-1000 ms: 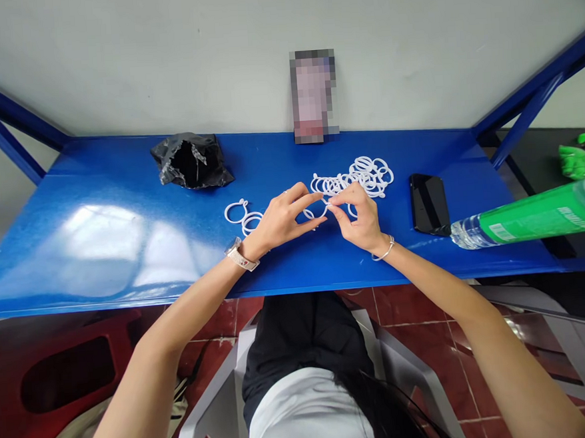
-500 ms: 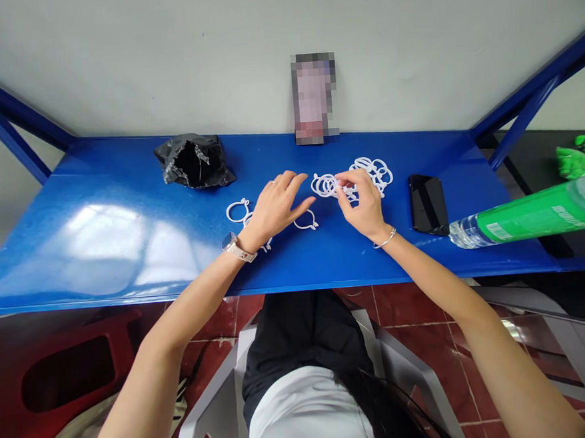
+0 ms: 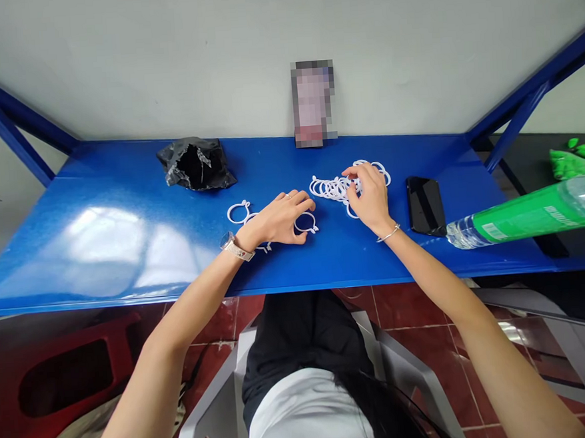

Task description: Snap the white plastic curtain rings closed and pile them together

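White curtain rings with small eyelets lie on the blue table. My left hand (image 3: 281, 221) is low over the table, thumb and fingers apart around a single curtain ring (image 3: 306, 231). Another curtain ring (image 3: 238, 213) rests left of that hand, and more are partly hidden under the palm and wrist. My right hand (image 3: 371, 197) hovers at a pile of overlapping curtain rings (image 3: 328, 190), its thumb and index finger parted at the pile's right part. Some rings behind the right fingers are hidden.
A crumpled black plastic bag (image 3: 196, 164) sits open at the back left. A blurred upright phone-shaped object (image 3: 313, 104) leans on the wall. To the right are a black phone (image 3: 425, 205) and a lying bottle with a green label (image 3: 527, 219). The blue table's (image 3: 127, 284) front edge is near my lap.
My left hand has lowered and its fingers have curled around the single ring. My right thumb and finger have parted from a ring, and that hand has shifted slightly right.
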The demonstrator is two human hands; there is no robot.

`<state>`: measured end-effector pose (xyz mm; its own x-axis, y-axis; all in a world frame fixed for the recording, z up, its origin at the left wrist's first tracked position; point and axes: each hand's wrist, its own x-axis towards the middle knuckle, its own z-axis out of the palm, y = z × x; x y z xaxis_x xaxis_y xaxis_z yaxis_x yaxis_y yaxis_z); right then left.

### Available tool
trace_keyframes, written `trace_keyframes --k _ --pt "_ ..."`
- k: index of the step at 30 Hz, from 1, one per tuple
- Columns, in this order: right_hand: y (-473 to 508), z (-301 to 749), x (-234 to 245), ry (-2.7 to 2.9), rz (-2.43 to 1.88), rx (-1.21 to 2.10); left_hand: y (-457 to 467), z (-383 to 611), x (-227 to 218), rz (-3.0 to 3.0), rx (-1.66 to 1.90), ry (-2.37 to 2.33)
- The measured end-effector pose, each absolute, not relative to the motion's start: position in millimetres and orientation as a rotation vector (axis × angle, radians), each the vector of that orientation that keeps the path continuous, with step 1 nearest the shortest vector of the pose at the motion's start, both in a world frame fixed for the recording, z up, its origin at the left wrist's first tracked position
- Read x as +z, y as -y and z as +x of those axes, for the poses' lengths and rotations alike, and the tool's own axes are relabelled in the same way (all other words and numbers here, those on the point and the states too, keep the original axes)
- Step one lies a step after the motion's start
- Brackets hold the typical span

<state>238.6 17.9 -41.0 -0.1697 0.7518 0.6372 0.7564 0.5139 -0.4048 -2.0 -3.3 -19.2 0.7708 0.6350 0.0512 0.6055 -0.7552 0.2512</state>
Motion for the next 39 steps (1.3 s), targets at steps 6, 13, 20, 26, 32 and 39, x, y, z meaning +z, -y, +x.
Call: trace_keyframes --k 6,13,20,26,32,39 --pt "-12 232 -38 2.005 -1.096 0.026 0 -2 -25 2.731 0.216 -0.935" --pt "0 223 -33 2.194 -0.823 0.230 -4 -1 -33 2.525 0.602 -0.938" --pt "7 218 -34 2.270 -0.701 0.386 -5 1 -30 2.176 0.815 -0.945" --pt "9 218 -29 2.147 -0.764 0.472 -1 1 -20 1.988 0.778 -0.918" --pt "10 219 -29 2.097 -0.772 0.468 -2 1 -20 1.797 0.789 -0.832" --pt "9 217 -31 1.979 -0.757 0.399 1 3 -22 1.767 0.822 -0.810"
